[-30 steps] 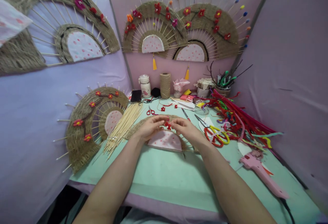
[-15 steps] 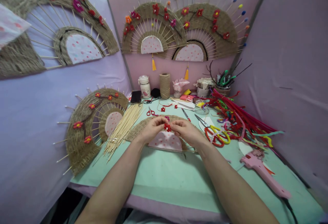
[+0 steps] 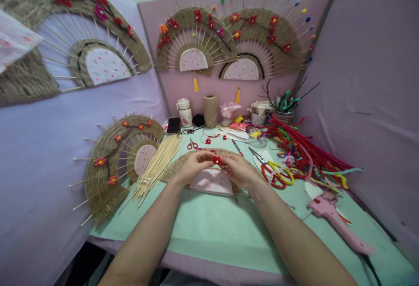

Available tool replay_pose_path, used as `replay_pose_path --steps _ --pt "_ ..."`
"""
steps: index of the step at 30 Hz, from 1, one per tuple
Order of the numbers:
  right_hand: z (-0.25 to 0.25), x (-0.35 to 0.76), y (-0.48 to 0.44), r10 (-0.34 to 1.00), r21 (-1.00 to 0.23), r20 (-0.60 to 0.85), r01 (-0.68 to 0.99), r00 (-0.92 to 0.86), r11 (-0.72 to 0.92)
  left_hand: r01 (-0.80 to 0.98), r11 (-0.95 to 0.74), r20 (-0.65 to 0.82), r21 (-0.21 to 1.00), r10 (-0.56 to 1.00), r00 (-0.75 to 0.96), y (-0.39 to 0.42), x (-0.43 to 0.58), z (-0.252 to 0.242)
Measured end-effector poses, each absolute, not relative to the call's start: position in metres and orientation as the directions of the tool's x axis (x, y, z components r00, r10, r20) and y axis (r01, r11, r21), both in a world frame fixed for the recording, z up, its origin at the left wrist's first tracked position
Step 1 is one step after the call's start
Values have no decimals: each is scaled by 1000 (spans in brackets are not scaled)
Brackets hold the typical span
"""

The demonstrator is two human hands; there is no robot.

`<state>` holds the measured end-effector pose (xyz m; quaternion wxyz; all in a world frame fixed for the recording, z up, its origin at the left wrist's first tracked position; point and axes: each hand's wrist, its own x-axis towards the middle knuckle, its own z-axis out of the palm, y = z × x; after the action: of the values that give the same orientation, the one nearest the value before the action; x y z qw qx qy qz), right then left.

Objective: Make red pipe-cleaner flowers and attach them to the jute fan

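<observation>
A small red flower (image 3: 216,160), which looks like bent pipe cleaner, is pinched between my two hands. My left hand (image 3: 195,167) has thumb and fingertips closed at its left side. From the right, the thumb and fingers of my right hand (image 3: 236,169) grip the flower's other edge. Beneath both hands lies a twine-woven fan (image 3: 178,167) with a pink-spotted half-round centre (image 3: 212,182). A magenta flower (image 3: 213,151) shows just behind my fingers, by the fan's upper part. My hands hide much of the fan's middle.
Thin wooden sticks (image 3: 159,163) lie at left beside another flowered fan (image 3: 108,163). Right of my hands are large scissors (image 3: 275,173), a heap of pipe cleaners (image 3: 304,146) and a pink glue gun (image 3: 340,225). Small scissors (image 3: 192,145) and a twine spool (image 3: 210,111) stand farther back.
The red flower has shifted slightly right and up and turned a little in my fingers. My right hand has rolled so more of its curled fingers show. The view has tilted slightly.
</observation>
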<state>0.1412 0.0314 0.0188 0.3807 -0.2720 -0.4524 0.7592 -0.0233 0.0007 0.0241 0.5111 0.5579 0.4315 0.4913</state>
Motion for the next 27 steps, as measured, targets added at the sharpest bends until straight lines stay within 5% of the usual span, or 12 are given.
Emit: replay_pose_path --steps 9,17,27 --pt "21 139 29 842 -911 -70 -309 -535 -272 -95 -77 89 992 988 128 1 -21 25" --pt "28 140 23 904 -986 140 -143 -404 88 -140 -155 180 978 966 184 -5 -19 33" --pt "31 139 21 900 -991 128 -98 -416 95 -108 -204 225 973 942 249 -6 -21 35"
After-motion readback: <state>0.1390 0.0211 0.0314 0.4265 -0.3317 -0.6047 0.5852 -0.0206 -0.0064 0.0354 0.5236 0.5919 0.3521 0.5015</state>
